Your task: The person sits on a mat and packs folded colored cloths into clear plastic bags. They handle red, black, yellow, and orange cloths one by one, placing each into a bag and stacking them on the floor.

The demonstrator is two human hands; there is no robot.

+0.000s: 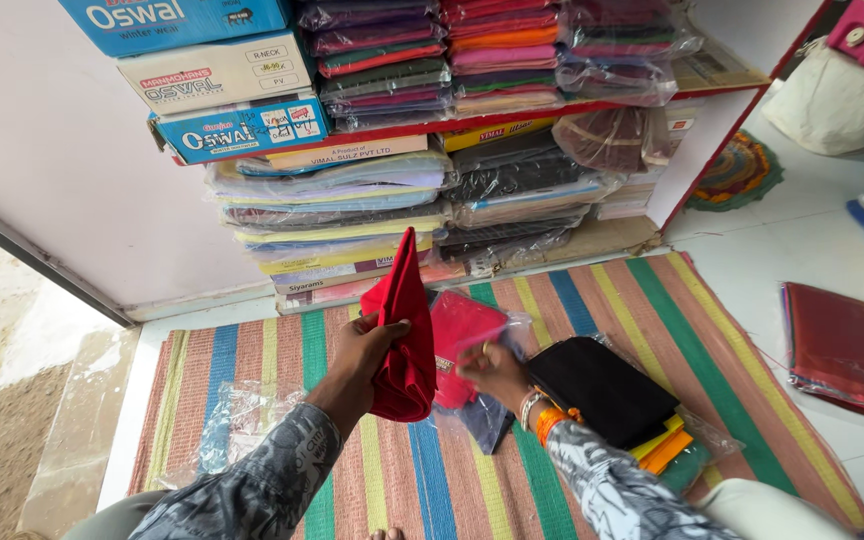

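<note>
My left hand (364,352) grips a folded red cloth (404,330) and holds it upright above the striped mat (592,300). My right hand (493,368) is beside it, on a clear plastic bag with pink-red cloth inside (464,328); the hand is blurred, so its grip is unclear. A dark blue piece (487,420) lies under that hand. Just right of my right wrist sits a stack of folded cloths, black on top (602,388), with yellow and orange ones below (664,448).
Shelves ahead hold stacks of bagged fabrics (352,205) and cardboard boxes (217,70). An empty clear bag (242,415) lies on the mat at left. A red bagged bundle (847,345) rests on the white floor at right. An open doorway edge runs along the left.
</note>
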